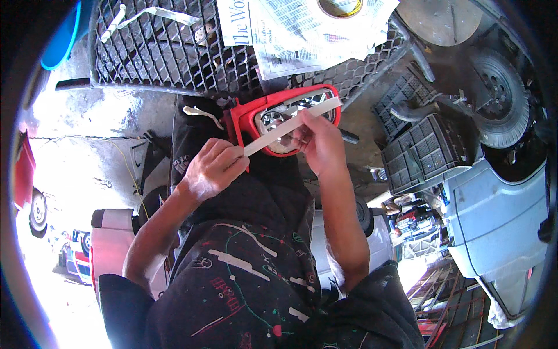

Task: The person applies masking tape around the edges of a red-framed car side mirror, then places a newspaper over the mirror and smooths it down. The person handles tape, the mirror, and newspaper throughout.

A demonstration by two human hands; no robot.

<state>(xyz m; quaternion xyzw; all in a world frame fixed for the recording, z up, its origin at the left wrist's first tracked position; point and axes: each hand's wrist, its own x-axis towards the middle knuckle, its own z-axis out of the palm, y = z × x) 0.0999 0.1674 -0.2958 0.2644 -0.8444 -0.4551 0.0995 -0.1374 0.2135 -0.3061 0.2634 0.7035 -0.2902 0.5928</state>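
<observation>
A headlight in a red surround [279, 98] rests across my lap, its clear lens and chrome inside showing. A pale strip of masking tape [272, 136] stretches slantwise over it, rising from lower left to upper right. My left hand [213, 167] is closed, pinching the strip's lower left end beside the red part. Closer to the strip's other end, my right hand [321, 141] grips it between thumb and fingers, in front of the lens. Some of the right fingertips are hard to make out. Whether the strip touches the lens, I cannot tell.
Ahead stands a metal mesh table [157, 55] bearing newspaper sheets [290, 41], a tape roll [361, 13] and crumpled tape pieces [151, 13]. Black plastic crates [427, 154] and a wheel [500, 99] are at the right, near a light blue vehicle panel [500, 215]. A blue bucket [61, 43] stands far left.
</observation>
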